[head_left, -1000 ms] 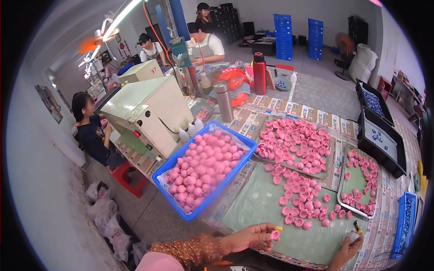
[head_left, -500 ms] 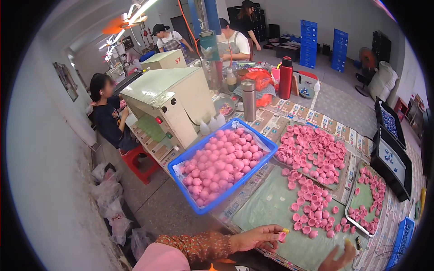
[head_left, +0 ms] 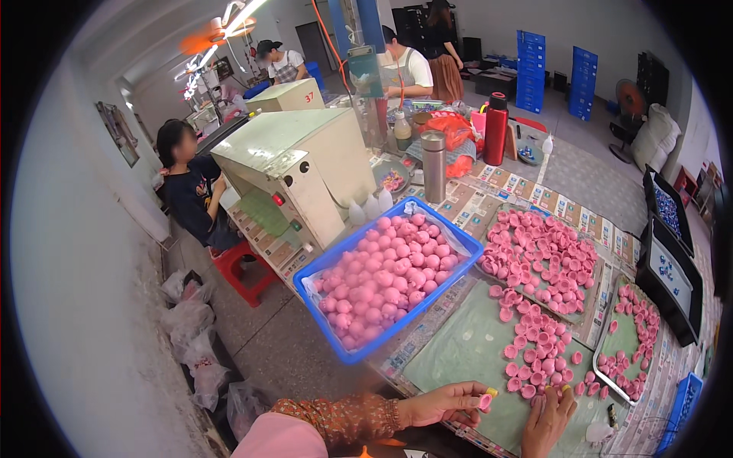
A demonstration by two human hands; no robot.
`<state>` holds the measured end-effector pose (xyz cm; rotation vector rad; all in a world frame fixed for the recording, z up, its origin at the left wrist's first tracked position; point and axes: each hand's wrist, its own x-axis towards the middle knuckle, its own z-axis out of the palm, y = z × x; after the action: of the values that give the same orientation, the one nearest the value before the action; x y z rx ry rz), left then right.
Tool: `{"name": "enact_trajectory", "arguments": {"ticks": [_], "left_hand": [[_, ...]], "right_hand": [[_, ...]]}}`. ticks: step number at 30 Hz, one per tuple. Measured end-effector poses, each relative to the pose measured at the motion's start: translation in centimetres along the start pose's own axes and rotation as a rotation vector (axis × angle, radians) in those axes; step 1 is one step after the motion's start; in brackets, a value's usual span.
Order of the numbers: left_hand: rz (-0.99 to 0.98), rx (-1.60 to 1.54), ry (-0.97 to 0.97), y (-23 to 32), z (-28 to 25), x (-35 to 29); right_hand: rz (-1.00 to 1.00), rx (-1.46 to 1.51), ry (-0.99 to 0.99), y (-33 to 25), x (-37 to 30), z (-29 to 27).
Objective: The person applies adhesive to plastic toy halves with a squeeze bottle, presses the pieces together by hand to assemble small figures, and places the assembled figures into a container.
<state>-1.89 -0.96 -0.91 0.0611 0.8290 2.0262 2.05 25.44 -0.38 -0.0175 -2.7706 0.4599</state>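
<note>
In my left hand (head_left: 443,404), held between thumb and fingers, is a small pink half-shell (head_left: 485,402) with its hollow showing. A yellow cover sits on a fingertip there. My right hand (head_left: 548,421) is at the near edge of a loose heap of pink half-shells (head_left: 534,347), its fingers bent together and pointing down at the pieces. A yellow cover is on one of its fingertips too. Whatever lies between those fingers is too small to make out. Both hands are above a green mat (head_left: 450,347) on the table.
A blue crate (head_left: 359,353) full of pink balls (head_left: 382,278) stands left of the mat. Half-shells fill a tray (head_left: 561,259) behind and a white-rimmed tray (head_left: 611,382) at right. Bottles, a cream machine (head_left: 298,160) and a steel flask (head_left: 434,168) stand farther back. Co-workers are beyond.
My right hand has moved from the mat's near right edge up and left to the heap, its fingers drawing together. My left hand still holds the half-shell. The view has shifted slightly.
</note>
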Motion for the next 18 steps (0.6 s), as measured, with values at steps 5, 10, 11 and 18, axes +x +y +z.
{"name": "enact_trajectory", "arguments": {"ticks": [5,10,11,18], "left_hand": [[-0.006,-0.001,-0.007,0.0,-0.2,0.2],[-0.002,0.008,-0.001,-0.4,0.7,-0.6],[-0.005,0.007,0.001,-0.7,1.0,-0.6],[-0.080,0.105,0.147,1.1,2.9,-0.1]], "right_hand": [[0.021,0.016,-0.085,-1.2,-0.9,-0.5],[0.003,0.154,-0.040,-1.0,-1.9,-1.6],[0.033,0.161,-0.085,-0.9,-2.1,-2.0],[0.036,0.217,0.011,-0.4,-2.2,-2.3]]}}
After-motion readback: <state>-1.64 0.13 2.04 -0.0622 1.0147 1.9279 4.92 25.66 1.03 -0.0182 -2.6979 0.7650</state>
